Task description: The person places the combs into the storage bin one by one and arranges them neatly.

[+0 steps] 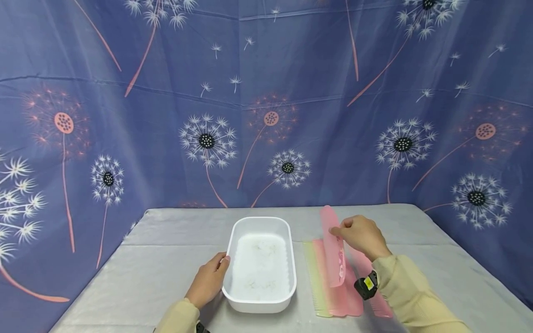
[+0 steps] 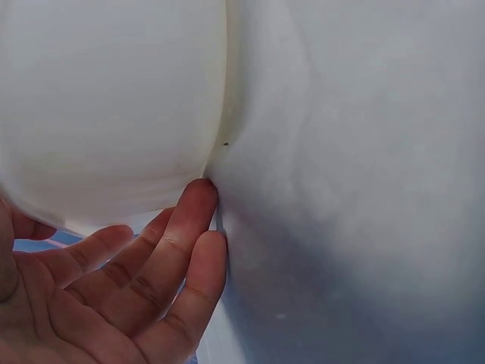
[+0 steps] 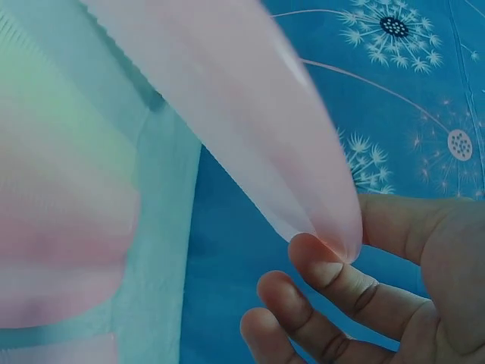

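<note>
Comb (image 1: 334, 261) pinched in right hand (image 1: 364, 236), white tray (image 1: 260, 263) touching left hand (image 1: 209, 279)

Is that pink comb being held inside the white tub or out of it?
Out: in the head view the right hand pinches the pink comb to the right of the white tub, not touching it.

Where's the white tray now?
In the head view, the white tray sits on the table, low and near centre, with the left hand touching its left side and the combs to its right.
</note>
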### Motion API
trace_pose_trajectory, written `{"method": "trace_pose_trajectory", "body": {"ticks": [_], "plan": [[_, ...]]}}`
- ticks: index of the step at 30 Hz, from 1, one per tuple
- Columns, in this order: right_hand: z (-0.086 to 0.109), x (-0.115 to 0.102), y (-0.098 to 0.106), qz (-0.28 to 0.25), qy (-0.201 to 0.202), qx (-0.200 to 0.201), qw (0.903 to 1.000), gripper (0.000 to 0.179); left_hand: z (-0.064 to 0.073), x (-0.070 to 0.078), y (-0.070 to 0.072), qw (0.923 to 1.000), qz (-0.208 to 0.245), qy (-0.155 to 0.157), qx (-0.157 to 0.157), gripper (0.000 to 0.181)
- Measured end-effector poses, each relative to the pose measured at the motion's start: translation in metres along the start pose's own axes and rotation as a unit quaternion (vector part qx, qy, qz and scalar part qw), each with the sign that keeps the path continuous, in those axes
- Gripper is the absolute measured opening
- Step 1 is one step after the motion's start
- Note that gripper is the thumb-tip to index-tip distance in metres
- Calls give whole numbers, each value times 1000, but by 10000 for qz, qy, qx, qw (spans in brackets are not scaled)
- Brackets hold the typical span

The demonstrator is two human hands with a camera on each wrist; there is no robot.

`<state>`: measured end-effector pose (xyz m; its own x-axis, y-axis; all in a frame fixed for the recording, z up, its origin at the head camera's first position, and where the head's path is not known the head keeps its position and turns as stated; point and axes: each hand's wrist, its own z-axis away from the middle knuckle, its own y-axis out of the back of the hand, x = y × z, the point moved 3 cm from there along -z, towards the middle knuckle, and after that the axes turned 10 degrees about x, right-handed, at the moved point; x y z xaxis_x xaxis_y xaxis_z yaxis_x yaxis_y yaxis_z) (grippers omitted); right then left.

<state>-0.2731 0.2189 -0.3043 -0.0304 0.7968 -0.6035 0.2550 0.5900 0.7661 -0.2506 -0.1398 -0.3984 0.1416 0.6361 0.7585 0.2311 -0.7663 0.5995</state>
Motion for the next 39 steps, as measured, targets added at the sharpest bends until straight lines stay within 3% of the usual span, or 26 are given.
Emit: {"method": "trace_pose_trajectory", "body": {"ticks": [17,39], "plan": [[-9,-37,-8,-130,45,51,9999,40,1,0,-1,10000,62,13,-9,40],[-8,-65,-33,-365,73,-163,9992,32,1,-2,-2,9999,31,-115,80,40]]}}
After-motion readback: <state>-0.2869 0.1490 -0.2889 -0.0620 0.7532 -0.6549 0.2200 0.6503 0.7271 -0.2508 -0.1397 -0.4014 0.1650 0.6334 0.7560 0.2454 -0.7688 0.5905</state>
